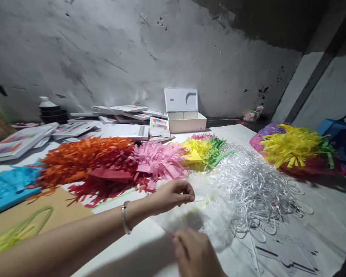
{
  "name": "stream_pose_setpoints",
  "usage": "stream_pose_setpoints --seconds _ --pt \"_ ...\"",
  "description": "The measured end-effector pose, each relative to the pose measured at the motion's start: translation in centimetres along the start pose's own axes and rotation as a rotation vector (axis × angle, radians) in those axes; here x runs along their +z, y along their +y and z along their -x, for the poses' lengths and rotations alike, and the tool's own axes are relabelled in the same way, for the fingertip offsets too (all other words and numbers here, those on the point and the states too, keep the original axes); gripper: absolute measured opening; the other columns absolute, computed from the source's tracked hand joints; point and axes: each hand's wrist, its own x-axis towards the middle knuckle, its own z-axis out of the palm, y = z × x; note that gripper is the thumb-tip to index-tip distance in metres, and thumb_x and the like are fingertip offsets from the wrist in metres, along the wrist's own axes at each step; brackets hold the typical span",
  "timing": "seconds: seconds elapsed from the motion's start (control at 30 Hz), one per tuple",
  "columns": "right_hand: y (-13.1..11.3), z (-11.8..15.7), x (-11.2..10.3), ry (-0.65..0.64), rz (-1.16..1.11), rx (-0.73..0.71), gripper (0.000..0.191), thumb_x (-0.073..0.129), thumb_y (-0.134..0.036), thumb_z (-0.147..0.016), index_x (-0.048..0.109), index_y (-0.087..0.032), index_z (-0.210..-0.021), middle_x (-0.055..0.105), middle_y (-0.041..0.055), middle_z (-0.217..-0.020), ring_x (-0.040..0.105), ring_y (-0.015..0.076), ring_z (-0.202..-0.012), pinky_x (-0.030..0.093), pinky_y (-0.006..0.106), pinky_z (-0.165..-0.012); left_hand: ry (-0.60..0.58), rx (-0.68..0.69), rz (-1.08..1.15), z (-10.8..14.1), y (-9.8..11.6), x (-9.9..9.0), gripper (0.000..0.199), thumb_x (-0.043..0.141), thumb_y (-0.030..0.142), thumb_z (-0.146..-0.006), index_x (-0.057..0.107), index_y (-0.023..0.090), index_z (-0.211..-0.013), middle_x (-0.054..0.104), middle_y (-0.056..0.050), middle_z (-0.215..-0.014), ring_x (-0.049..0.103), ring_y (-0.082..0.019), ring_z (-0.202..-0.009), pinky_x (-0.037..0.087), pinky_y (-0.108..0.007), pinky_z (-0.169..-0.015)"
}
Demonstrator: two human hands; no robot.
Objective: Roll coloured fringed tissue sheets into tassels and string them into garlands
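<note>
My left hand (173,197), with a bracelet at its wrist, is over a crumpled heap of clear plastic (216,219); thumb and fingers are curled into a pinch, and anything between them is too small to make out. Nearer to me, my right hand (197,252) is closed and slightly blurred, its grip hidden. Beside the plastic lies a tangle of silvery-white string (253,181). Behind my left hand sit fringed tissue-paper bundles: pink (160,157), dark red (112,175), orange (83,157), and yellow (197,152) with green (217,148).
Flat printed boxes (123,129) are piled against the wall, beside an open white box (187,122). Blue tissue paper (13,182) and a yellow bundle (5,240) lie at left. Another yellow fringe bundle (294,142) rests on a bag at right. A printed sheet (288,246) lies near the string.
</note>
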Motion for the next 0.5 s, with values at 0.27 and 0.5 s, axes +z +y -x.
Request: stream_pose_setpoints --seconds 0.27,0.5 --pt "-4.4 -1.8 -2.6 -0.077 -0.248 -0.053 0.026 0.041 -0.023 -0.103 0.058 -0.022 -0.083 0.054 -0.0037 -0.063 0.053 0.0103 -0.052 0.039 0.021 -0.051 0.254 -0.201 0.806 14.4 2.3 1.3 0.040 0.092 0.041 -0.064 0.068 0.012 -0.075 0.059 0.000 -0.063 0.048 -0.009 -0.056 0.040 -0.022 -0.052" --pt "-10.8 -0.6 -0.3 -0.231 -0.282 0.022 0.032 0.041 -0.031 -0.104 0.060 -0.023 -0.080 0.054 -0.0041 -0.059 0.050 0.0102 -0.048 0.036 0.022 -0.047 0.424 -0.190 0.864 21.2 2.9 2.1 0.040 0.093 0.042 -0.064 0.070 0.012 -0.073 0.063 -0.001 -0.064 0.051 -0.009 -0.055 0.040 -0.022 -0.052"
